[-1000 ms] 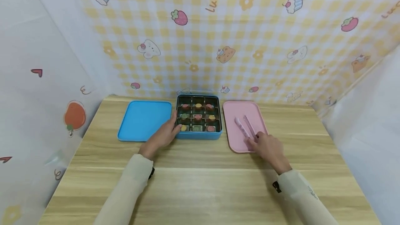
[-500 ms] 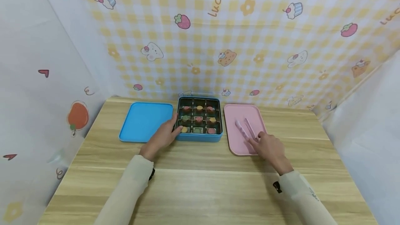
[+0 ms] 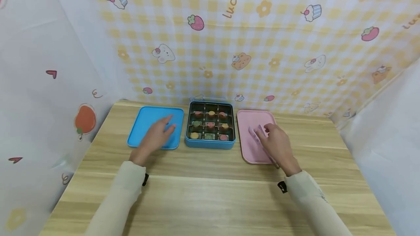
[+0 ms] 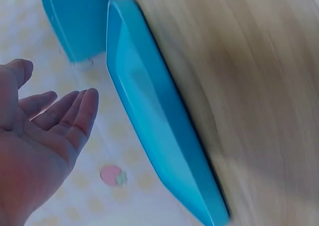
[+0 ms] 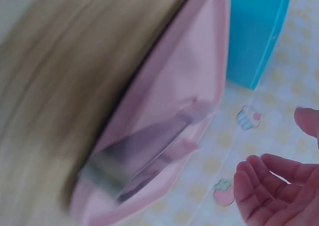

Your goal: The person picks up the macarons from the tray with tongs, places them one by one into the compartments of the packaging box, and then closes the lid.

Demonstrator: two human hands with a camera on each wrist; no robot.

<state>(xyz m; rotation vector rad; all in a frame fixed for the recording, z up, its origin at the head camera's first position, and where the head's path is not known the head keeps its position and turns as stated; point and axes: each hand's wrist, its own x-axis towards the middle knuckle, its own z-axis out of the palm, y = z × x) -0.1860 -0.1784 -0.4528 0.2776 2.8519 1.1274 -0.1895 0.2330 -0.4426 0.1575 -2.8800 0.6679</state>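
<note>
In the head view, my left hand [image 3: 153, 136] hovers over the flat blue lid [image 3: 144, 119], its fingers extended and holding nothing. The left wrist view shows that palm [image 4: 45, 141] apart from the lid. Beside the lid stands a blue box [image 3: 210, 144] with a dark divided insert, and small round red, yellow and green wrapped pieces [image 3: 211, 113] sit in its compartments. Pale purple-pink tongs [image 3: 254, 135] lie on the pink tray [image 3: 248, 152]. Above them is my right hand [image 3: 277, 145], fingers relaxed; the right wrist view shows it clear of the tongs [image 5: 144, 146], which look blurred.
All of this stands towards the back of a wooden table [image 3: 210, 199]. Behind it hangs a yellow checked cloth [image 3: 210, 39] with cartoon prints. White cloth walls [image 3: 39, 112] close off both sides.
My left hand has let go of the box's left side and moved left over the lid. My right hand has released the tongs, which now lie on the tray with their handle end past its front edge.
</note>
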